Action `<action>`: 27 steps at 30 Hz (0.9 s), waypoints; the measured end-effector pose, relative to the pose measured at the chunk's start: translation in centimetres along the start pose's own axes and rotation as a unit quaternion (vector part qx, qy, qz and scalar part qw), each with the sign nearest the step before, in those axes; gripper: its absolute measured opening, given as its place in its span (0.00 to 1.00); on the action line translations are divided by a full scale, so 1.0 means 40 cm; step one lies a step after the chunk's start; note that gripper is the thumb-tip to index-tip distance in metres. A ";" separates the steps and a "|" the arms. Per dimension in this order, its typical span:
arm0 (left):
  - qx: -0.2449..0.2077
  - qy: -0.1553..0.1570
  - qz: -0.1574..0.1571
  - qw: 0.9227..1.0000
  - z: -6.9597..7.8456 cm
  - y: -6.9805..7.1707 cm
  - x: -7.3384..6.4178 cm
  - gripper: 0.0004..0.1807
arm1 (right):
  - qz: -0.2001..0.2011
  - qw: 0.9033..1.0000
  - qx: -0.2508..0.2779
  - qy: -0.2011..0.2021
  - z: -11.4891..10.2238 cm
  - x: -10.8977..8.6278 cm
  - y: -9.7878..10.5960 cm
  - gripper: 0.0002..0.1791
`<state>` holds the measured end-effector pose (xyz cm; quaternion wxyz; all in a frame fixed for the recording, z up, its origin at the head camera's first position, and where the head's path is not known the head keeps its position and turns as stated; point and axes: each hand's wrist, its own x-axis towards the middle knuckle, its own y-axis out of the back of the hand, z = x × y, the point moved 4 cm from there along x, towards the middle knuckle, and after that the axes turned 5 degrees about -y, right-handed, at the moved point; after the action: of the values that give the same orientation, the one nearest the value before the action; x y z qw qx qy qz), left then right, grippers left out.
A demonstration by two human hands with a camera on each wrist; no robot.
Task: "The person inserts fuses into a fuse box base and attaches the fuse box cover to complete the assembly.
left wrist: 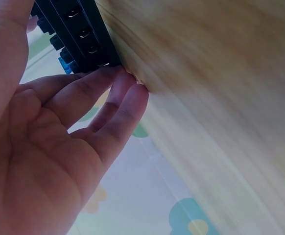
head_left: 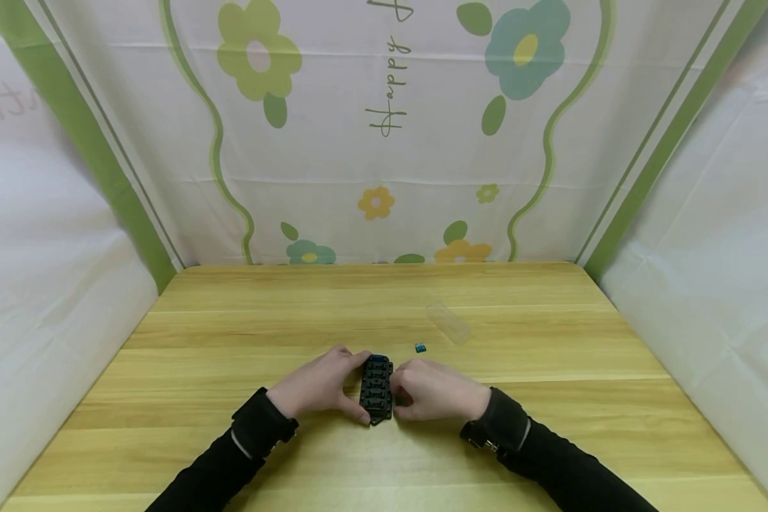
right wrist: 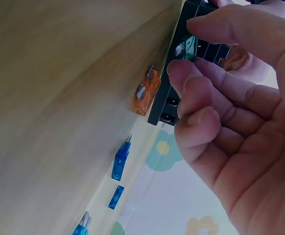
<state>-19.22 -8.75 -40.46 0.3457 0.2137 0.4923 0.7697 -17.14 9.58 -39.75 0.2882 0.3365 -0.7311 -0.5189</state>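
A long black fuse block (head_left: 376, 387) with a row of slots lies on the table, one end towards me. My left hand (head_left: 323, 384) grips it from the left, thumb at the near end and fingers at the far end. A blue fuse (left wrist: 68, 62) shows at the block's far end. On the block's right side, my right hand (head_left: 432, 390) pinches a small green blade fuse (right wrist: 190, 48) between thumb and fingertips, against the side of the block in the right wrist view. An orange blade fuse (right wrist: 146, 93) lies on the table beside the block.
Beyond the right hand lie small blue fuses (head_left: 420, 348), seen apart as several blue pieces (right wrist: 120, 164) in the right wrist view. Further back is a clear plastic cover (head_left: 448, 323). Printed cloth walls (head_left: 333, 156) enclose the wooden table (head_left: 518, 320) at the back and sides.
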 end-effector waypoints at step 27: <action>-0.002 0.007 -0.002 1.000 0.001 -0.001 -0.002 0.60 | -0.004 0.999 0.022 0.032 -0.002 0.003 0.000 0.12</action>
<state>-19.14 -8.78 -40.48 0.3447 0.2065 0.4934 0.7714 -17.15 9.42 -39.73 0.3018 0.3616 -0.7315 -0.4931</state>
